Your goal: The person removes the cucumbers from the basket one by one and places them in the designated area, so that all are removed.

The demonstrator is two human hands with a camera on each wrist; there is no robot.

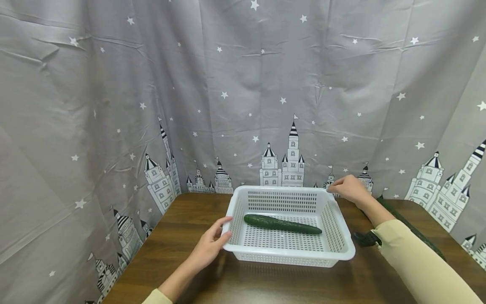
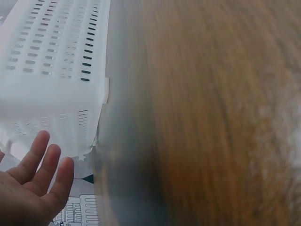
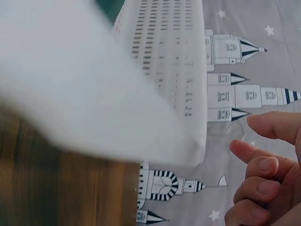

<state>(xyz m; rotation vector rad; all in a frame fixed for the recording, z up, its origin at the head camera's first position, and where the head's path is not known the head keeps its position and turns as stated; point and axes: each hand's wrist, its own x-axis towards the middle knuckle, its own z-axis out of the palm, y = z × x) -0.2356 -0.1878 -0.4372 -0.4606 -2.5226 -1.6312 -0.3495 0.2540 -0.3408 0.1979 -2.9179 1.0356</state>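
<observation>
A white perforated plastic basket (image 1: 292,255) stands on the wooden table, and a dark green cucumber (image 1: 282,224) lies lengthwise inside it. At the basket's left rim is my left hand (image 1: 210,242), its fingertips and thumb right at the edge. In the left wrist view its fingers (image 2: 60,186) extend loosely beside the basket wall. My right hand (image 1: 351,188) hovers by the back right corner of the basket. The right wrist view shows thumb and index finger apart with nothing between them, and the other fingers loosely curled.
A long green vegetable (image 1: 415,232) lies on the table at the right, partly hidden behind my right sleeve (image 1: 425,261). A dark wrist camera mount (image 1: 365,239) hangs under that wrist. Behind the wooden table (image 1: 159,257) hangs a grey curtain (image 1: 235,105) with stars and castles.
</observation>
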